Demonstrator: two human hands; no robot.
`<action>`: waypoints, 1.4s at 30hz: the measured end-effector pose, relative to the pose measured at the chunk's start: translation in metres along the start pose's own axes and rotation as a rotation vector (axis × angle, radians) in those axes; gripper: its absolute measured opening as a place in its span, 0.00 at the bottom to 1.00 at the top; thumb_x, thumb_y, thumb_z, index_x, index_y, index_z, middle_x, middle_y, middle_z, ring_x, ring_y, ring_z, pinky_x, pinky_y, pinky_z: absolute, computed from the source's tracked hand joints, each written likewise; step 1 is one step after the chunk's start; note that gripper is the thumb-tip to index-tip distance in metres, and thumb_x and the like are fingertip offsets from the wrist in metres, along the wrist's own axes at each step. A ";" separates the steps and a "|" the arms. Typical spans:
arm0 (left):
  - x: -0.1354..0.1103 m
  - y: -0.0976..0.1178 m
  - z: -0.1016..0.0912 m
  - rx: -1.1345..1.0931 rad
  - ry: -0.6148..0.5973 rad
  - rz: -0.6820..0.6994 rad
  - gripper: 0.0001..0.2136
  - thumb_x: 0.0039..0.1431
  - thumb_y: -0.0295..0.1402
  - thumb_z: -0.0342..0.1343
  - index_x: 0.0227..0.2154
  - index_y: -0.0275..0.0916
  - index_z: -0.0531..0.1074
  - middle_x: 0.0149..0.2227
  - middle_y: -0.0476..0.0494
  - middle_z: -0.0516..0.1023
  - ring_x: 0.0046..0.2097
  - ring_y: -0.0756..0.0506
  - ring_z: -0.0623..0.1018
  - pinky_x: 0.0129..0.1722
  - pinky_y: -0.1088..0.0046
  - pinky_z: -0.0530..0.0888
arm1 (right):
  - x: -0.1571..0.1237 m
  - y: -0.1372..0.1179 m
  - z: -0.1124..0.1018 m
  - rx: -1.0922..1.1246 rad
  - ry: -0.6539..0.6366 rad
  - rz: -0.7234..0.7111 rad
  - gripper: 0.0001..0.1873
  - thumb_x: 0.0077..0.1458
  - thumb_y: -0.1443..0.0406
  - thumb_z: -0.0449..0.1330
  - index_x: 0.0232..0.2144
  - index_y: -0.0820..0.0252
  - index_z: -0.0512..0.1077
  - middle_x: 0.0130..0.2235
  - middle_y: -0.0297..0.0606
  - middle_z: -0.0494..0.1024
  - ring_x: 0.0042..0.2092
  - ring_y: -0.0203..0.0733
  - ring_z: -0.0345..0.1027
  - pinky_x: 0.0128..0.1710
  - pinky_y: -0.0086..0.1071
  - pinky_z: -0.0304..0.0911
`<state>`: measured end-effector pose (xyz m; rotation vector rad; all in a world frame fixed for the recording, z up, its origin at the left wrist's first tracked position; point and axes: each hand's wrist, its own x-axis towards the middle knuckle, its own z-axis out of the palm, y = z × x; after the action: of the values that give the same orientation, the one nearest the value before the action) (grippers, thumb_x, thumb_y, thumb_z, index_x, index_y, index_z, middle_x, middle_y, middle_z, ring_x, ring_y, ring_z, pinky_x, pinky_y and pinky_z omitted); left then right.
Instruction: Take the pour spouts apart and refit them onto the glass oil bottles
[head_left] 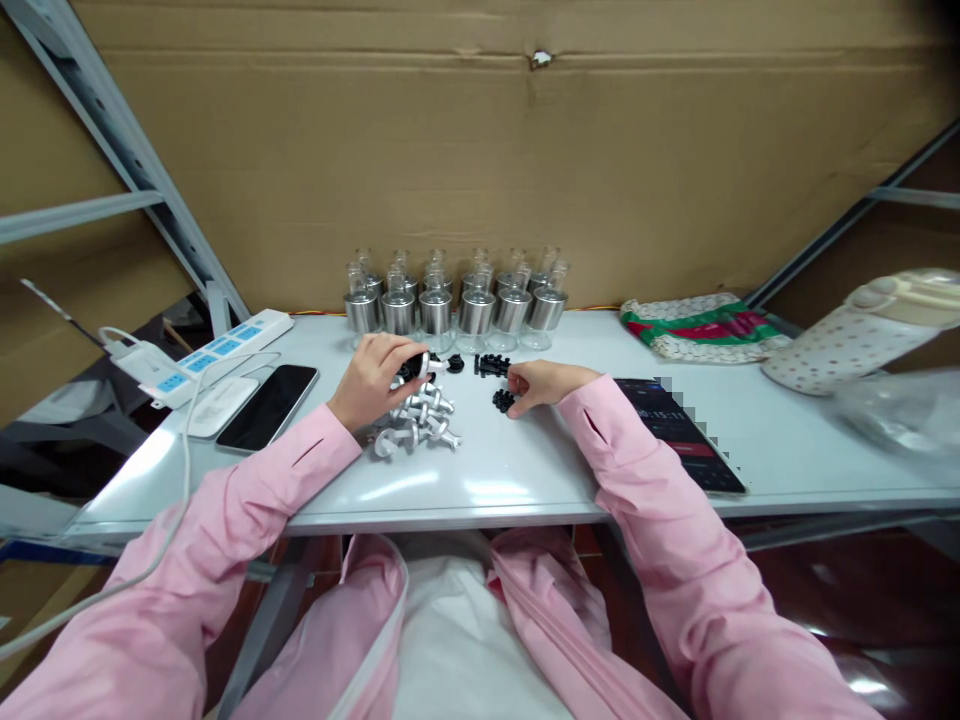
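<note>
My left hand (pixel 381 378) is closed round a round cap piece (pixel 421 365) with a black and silver body and a pale spout pointing right. Under and beside that hand lies a heap of silver-white spout pieces (pixel 420 425). My right hand (pixel 546 385) has its thumb and fingers curled together at a small pile of black rings (pixel 502 401); what sits between the fingertips is too small to make out. Just behind lie several small black parts (pixel 492 364) in rows and a round black piece (pixel 455 363).
Glass bottles with metal sleeves (pixel 476 312) stand in two rows at the back. On the left are a phone (pixel 270 408), a white charger (pixel 223 407) and a power strip (pixel 225 355). Right: a tablet (pixel 686 440), a patterned cloth (pixel 705 328) and a dotted jug (pixel 847 335).
</note>
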<state>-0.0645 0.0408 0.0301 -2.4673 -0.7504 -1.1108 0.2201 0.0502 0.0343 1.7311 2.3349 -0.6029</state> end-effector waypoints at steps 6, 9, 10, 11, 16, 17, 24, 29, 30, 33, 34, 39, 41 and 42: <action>0.001 0.001 -0.001 -0.007 0.020 0.015 0.13 0.58 0.36 0.55 0.44 0.39 0.66 0.39 0.41 0.74 0.40 0.43 0.74 0.40 0.64 0.68 | -0.002 -0.005 0.001 0.012 0.000 -0.025 0.20 0.37 0.58 0.66 0.33 0.60 0.67 0.33 0.36 0.73 0.34 0.39 0.66 0.30 0.28 0.57; 0.001 0.001 0.000 -0.005 0.024 0.026 0.13 0.57 0.36 0.55 0.44 0.39 0.66 0.39 0.41 0.74 0.40 0.43 0.74 0.40 0.64 0.68 | -0.002 -0.004 0.001 0.026 0.010 -0.021 0.19 0.38 0.59 0.65 0.32 0.60 0.67 0.33 0.35 0.72 0.33 0.38 0.65 0.30 0.27 0.56; 0.001 0.001 0.000 -0.001 0.029 0.034 0.13 0.57 0.36 0.55 0.45 0.39 0.66 0.39 0.41 0.74 0.40 0.43 0.74 0.40 0.64 0.68 | -0.001 -0.003 0.001 0.030 0.009 -0.022 0.18 0.38 0.59 0.66 0.32 0.60 0.66 0.32 0.35 0.72 0.33 0.38 0.64 0.30 0.27 0.56; 0.001 0.001 0.000 0.003 0.035 0.043 0.14 0.57 0.36 0.55 0.45 0.39 0.66 0.39 0.41 0.74 0.40 0.43 0.74 0.40 0.65 0.68 | -0.002 -0.003 0.001 0.037 0.005 -0.024 0.19 0.38 0.59 0.66 0.32 0.60 0.66 0.32 0.35 0.72 0.33 0.38 0.64 0.30 0.27 0.56; 0.002 0.003 -0.001 0.000 0.030 0.066 0.14 0.58 0.36 0.54 0.45 0.37 0.66 0.39 0.40 0.75 0.40 0.44 0.74 0.40 0.65 0.68 | -0.005 -0.006 -0.003 0.126 0.141 -0.121 0.28 0.35 0.54 0.67 0.36 0.61 0.65 0.31 0.34 0.69 0.30 0.37 0.61 0.30 0.29 0.55; 0.002 0.003 -0.001 -0.001 0.026 0.073 0.14 0.58 0.36 0.54 0.45 0.37 0.66 0.39 0.40 0.75 0.40 0.44 0.74 0.40 0.65 0.68 | -0.005 -0.009 -0.003 0.152 0.232 -0.176 0.28 0.37 0.52 0.66 0.37 0.62 0.64 0.31 0.34 0.69 0.30 0.37 0.60 0.30 0.29 0.55; 0.003 0.003 -0.001 -0.005 0.014 0.111 0.17 0.59 0.41 0.52 0.46 0.36 0.67 0.37 0.40 0.76 0.38 0.44 0.74 0.39 0.65 0.67 | -0.006 -0.056 0.009 0.170 0.787 -0.636 0.19 0.54 0.51 0.56 0.37 0.61 0.66 0.32 0.38 0.68 0.31 0.37 0.60 0.33 0.30 0.58; 0.002 0.004 0.000 -0.031 -0.028 0.060 0.17 0.59 0.42 0.52 0.46 0.37 0.68 0.37 0.39 0.76 0.39 0.43 0.74 0.39 0.65 0.68 | -0.004 -0.070 0.020 0.070 0.933 -0.772 0.13 0.60 0.57 0.51 0.36 0.61 0.67 0.29 0.38 0.70 0.30 0.38 0.62 0.32 0.31 0.59; 0.001 0.004 0.001 -0.038 -0.048 0.074 0.18 0.59 0.42 0.52 0.47 0.37 0.68 0.38 0.39 0.75 0.40 0.43 0.74 0.39 0.65 0.69 | -0.004 -0.070 0.020 0.057 0.945 -0.772 0.12 0.61 0.58 0.50 0.35 0.60 0.67 0.29 0.38 0.70 0.30 0.38 0.63 0.32 0.31 0.59; 0.001 0.005 0.002 -0.064 -0.092 0.127 0.17 0.59 0.41 0.52 0.48 0.37 0.67 0.40 0.38 0.75 0.41 0.43 0.73 0.41 0.65 0.70 | -0.003 -0.069 0.020 0.044 0.958 -0.751 0.12 0.62 0.61 0.47 0.33 0.60 0.67 0.29 0.38 0.71 0.30 0.37 0.64 0.32 0.31 0.59; 0.001 0.006 0.002 -0.073 -0.085 0.139 0.17 0.60 0.39 0.52 0.49 0.37 0.66 0.40 0.38 0.74 0.41 0.44 0.73 0.41 0.65 0.70 | -0.003 -0.068 0.020 0.051 0.952 -0.747 0.12 0.62 0.60 0.48 0.32 0.60 0.67 0.29 0.38 0.71 0.30 0.37 0.64 0.32 0.31 0.59; 0.000 0.005 0.002 -0.091 -0.002 0.133 0.14 0.59 0.37 0.53 0.45 0.36 0.66 0.39 0.39 0.75 0.40 0.44 0.73 0.40 0.66 0.70 | 0.000 -0.071 0.023 0.041 0.905 -0.770 0.13 0.59 0.57 0.52 0.32 0.61 0.68 0.29 0.38 0.71 0.30 0.37 0.64 0.32 0.30 0.59; -0.001 0.004 0.002 -0.090 0.003 0.123 0.14 0.57 0.40 0.54 0.42 0.37 0.67 0.39 0.39 0.75 0.40 0.44 0.74 0.39 0.66 0.69 | 0.001 -0.073 0.024 0.011 0.911 -0.768 0.13 0.61 0.59 0.49 0.33 0.61 0.68 0.30 0.40 0.72 0.31 0.38 0.65 0.31 0.30 0.59; -0.001 0.004 0.002 -0.090 0.002 0.117 0.14 0.57 0.41 0.55 0.41 0.37 0.67 0.38 0.39 0.75 0.40 0.44 0.74 0.39 0.66 0.69 | 0.001 -0.073 0.024 0.005 0.917 -0.766 0.13 0.62 0.59 0.48 0.34 0.62 0.67 0.31 0.40 0.72 0.31 0.39 0.65 0.31 0.30 0.60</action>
<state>-0.0614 0.0386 0.0278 -2.5474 -0.5592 -1.1268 0.1480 0.0233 0.0279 1.1656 3.6506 0.2054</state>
